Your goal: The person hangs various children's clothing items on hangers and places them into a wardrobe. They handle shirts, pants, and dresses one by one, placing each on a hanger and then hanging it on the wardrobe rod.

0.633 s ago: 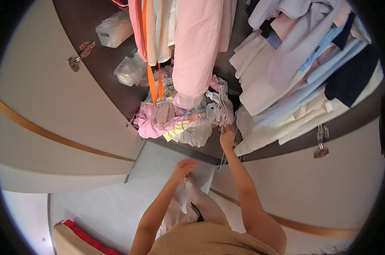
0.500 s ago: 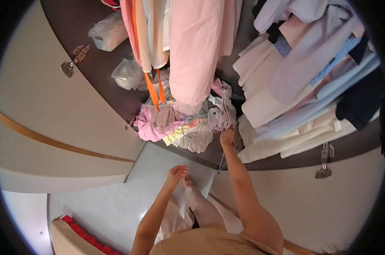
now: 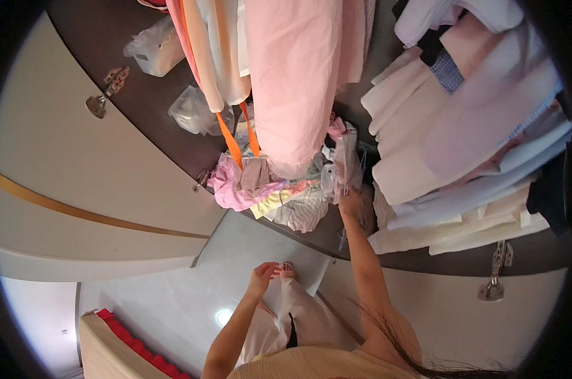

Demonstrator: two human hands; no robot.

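Note:
My right hand (image 3: 351, 202) reaches into the wardrobe at the right side of a clothes pile. Its fingers are closed on the lower end of a pale greyish-pink garment (image 3: 346, 158), though the fingertips are partly hidden. The pile holds a pink garment (image 3: 232, 186), a yellow one (image 3: 270, 203) and a striped white one (image 3: 303, 215), crumpled together. Low over the floor, my left hand (image 3: 264, 278) is held away from the clothes, fingers apart and loosely bent, with nothing visible in it. A long pink garment (image 3: 292, 82) hangs down over the pile.
More clothes (image 3: 437, 139) hang close together at the right. Two translucent plastic containers (image 3: 156, 50) stand at the left inside the wardrobe. Wardrobe doors with metal hinges (image 3: 96, 106) swing out on both sides. A red-edged piece (image 3: 131, 344) stands at lower left.
The whole view has shifted, so the hanging clothes and pile sit farther right. My right hand stays at the pile's right side, slightly deeper among the garments. My left hand remains low and away.

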